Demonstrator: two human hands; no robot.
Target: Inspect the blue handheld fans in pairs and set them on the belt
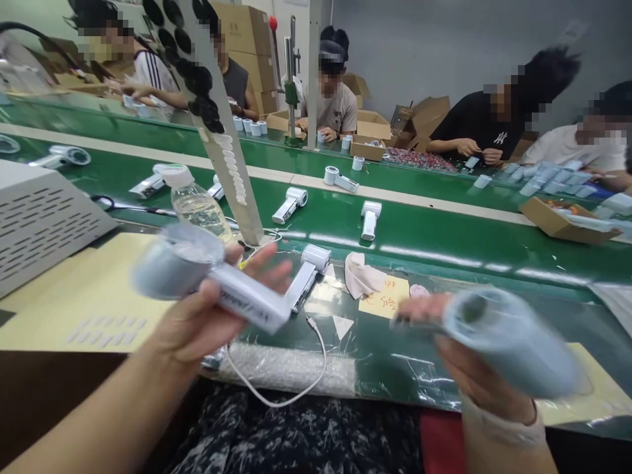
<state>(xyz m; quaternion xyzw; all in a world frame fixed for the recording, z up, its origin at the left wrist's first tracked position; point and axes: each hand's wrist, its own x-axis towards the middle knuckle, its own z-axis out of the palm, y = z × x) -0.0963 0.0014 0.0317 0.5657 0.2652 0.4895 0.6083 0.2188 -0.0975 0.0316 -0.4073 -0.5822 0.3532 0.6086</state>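
My left hand holds a pale handheld fan by its handle. The thumb lies across the handle, the fingertips reach out behind it, and the round head tilts to the left. Over on the right, my right hand grips another light blue handheld fan, smeared by motion. Its wide head covers part of the palm and fingers. Between the hands, one more handheld fan lies on the bench. A white cable curls in front of it, its plug lying on the bench surface.
A green conveyor belt carries several fans. A clear bottle and a slanted post stand at left beside a vented metal box. A cloth lies by a yellow note. Several people work across the belt.
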